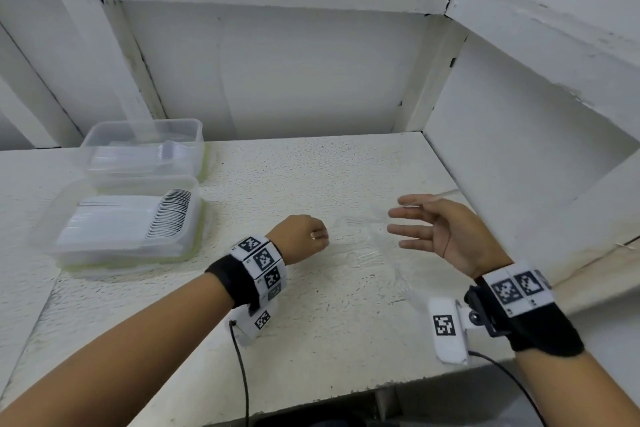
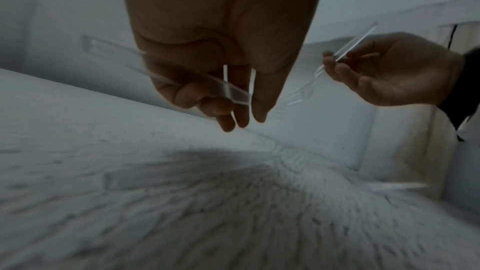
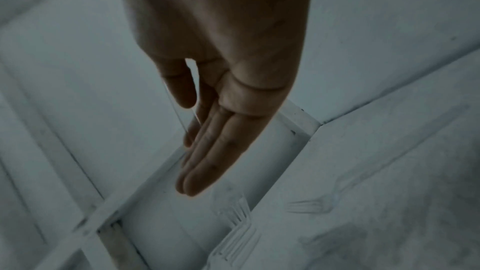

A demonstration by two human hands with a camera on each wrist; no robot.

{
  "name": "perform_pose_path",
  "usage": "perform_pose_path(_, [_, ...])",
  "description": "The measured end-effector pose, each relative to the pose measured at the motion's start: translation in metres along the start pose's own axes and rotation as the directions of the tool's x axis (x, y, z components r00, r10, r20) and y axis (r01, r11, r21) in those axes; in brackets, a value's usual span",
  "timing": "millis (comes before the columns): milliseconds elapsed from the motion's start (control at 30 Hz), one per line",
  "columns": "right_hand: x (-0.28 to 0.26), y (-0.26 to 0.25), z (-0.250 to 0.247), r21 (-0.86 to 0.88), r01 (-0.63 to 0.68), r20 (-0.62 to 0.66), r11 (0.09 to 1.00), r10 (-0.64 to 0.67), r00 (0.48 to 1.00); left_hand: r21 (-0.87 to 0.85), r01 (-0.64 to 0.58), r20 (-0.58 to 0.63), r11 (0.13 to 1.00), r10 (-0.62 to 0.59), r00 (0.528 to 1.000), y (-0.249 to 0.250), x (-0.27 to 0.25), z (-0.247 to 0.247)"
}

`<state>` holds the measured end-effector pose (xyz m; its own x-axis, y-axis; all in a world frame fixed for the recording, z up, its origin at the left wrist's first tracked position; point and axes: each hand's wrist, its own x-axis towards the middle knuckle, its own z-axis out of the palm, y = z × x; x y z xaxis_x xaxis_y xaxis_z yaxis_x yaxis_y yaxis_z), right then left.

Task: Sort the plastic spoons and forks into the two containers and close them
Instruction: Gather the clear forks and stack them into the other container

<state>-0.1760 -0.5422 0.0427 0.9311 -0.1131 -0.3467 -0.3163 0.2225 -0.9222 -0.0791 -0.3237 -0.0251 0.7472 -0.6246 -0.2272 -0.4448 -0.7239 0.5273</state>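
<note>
A: Our left hand curls its fingers round a clear plastic utensil handle. Our right hand pinches a clear plastic fork between thumb and straight fingers.

B: More clear forks lie on the white speckled desk beneath. Two open clear plastic containers of cutlery sit well apart, far left.

Bare tabletop lies open mid-frame; two containers block the left, wall panel the right.
</note>
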Motion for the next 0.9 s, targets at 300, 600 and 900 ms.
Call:
perform_pose_path(300, [0.007,0.021,-0.018,0.085,0.013,-0.120,0.996,-0.003,0.993,0.134,0.037,0.178,0.990,-0.060,0.982,0.001,0.017,0.010])
perform_pose_path(600, [0.048,0.021,-0.039,-0.731,-0.095,-0.300,0.676,-0.193,0.934,-0.132,0.179,0.078,0.975,-0.170,0.982,-0.021,0.001,-0.016])
perform_pose_path(900, [0.082,0.038,-0.028,-0.977,-0.198,-0.196,-0.083,-0.029,0.980,-0.142,0.188,0.080,0.972,-0.178,0.981,-0.014,-0.008,-0.008])
